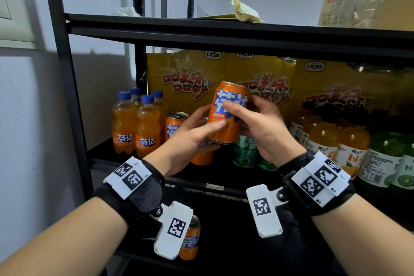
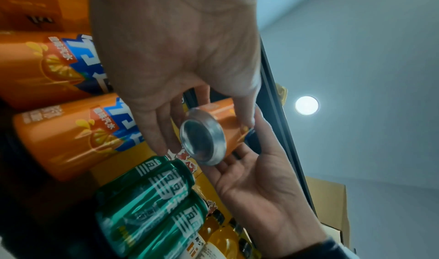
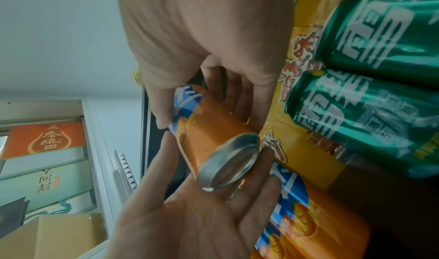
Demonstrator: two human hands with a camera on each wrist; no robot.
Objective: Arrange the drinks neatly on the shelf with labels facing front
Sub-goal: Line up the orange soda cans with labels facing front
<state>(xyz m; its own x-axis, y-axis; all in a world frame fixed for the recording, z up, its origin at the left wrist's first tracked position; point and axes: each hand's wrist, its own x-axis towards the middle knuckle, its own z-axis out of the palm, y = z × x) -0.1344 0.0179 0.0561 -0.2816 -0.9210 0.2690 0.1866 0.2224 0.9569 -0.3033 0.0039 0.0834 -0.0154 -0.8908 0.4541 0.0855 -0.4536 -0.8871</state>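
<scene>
Black metal shelving unit (image 1: 224, 29) against a plain white wall (image 1: 26, 96). Cardboard box (image 1: 367, 0) and crumpled paper (image 1: 244, 12) on the top shelf board. Round ceiling light (image 2: 306, 105) on, ceiling white. Pale framed panel (image 1: 13, 6) on the left wall. Stacked gift boxes (image 3: 45, 161) off to the side.

An orange drink can (image 1: 177, 129) standing on the black metal shelf (image 1: 224, 172) is half hidden behind the left hand (image 1: 190, 139); the green cans' (image 1: 244, 152) labels are blurred.
</scene>
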